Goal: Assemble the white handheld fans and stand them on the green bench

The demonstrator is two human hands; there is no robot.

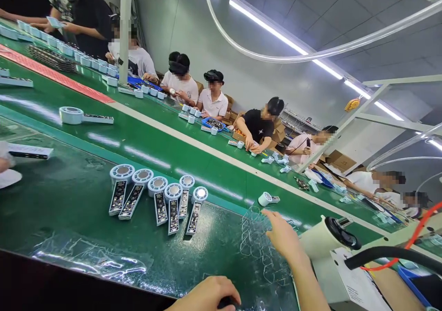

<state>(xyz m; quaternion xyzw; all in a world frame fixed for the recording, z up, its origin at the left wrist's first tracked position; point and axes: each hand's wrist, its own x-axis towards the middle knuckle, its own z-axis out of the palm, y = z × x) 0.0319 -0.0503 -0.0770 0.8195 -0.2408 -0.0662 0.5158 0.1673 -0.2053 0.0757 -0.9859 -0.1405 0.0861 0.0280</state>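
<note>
My right hand [281, 233] reaches out over a heap of clear, ring-like plastic pieces [253, 242], its fingers apart and nothing visible in them. Just beyond its fingertips, a pale blue round-headed device [265, 198] lies on the green belt. My left hand [209, 293] is low at the bottom edge, fingers curled around something dark that I cannot make out. Left of my hands, several pale blue devices with round heads and circuit-board handles [173, 191] lie side by side on the dark green bench [86, 228].
A cream-coloured machine [321, 242] with black and red cables stands at the right. Another device [71, 115] rests on the belt [145, 152]. A co-worker's gloved hand [5, 164] is at the left edge beside a board-filled handle [31, 151]. Several people work across the belt.
</note>
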